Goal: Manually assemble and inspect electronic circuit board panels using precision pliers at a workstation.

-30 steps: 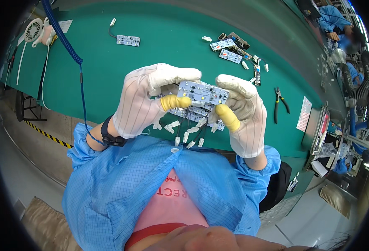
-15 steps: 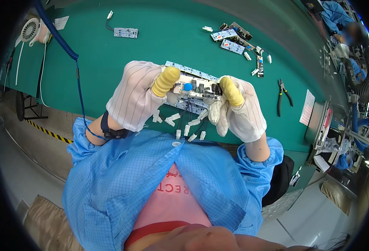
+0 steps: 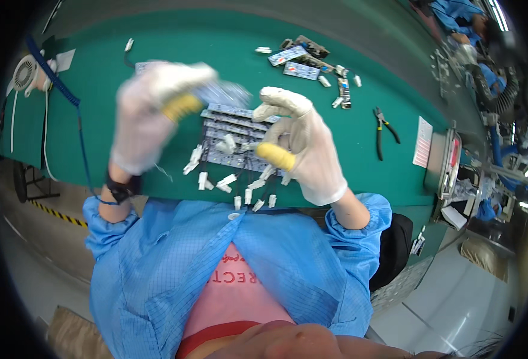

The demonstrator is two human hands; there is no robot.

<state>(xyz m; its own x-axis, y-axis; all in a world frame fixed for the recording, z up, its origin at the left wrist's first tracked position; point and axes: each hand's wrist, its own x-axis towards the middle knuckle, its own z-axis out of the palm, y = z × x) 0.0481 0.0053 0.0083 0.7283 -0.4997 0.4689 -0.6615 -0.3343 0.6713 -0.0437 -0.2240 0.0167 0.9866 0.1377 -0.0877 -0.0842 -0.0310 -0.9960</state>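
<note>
My left hand (image 3: pixel 147 113), in a striped white glove with a yellow thumb cover, is smeared by motion. It is closed on a blurred circuit board (image 3: pixel 225 94), raised above the mat. Below that, several long circuit boards (image 3: pixel 228 124) lie side by side, with white connectors (image 3: pixel 203 180) on short wires along their near side. My right hand (image 3: pixel 306 152), gloved alike, hovers at their right end, fingers curled and the yellow-covered thumb apart from the forefinger. A blurred white connector (image 3: pixel 231 143) shows over the boards near that thumb; whether they touch is unclear.
On the green mat (image 3: pixel 329 149), a pile of small boards (image 3: pixel 301 70) and connectors lies at the back. Pliers (image 3: pixel 380 134) and a paper sheet (image 3: pixel 422 141) are at the right. A small fan (image 3: pixel 26 73) and a coiled blue cord (image 3: pixel 54 78) are at the left.
Both hands held a board with black and blue components between them. Now they are apart: the left has swung left with a board, and the right has let go, its fingers curled.
</note>
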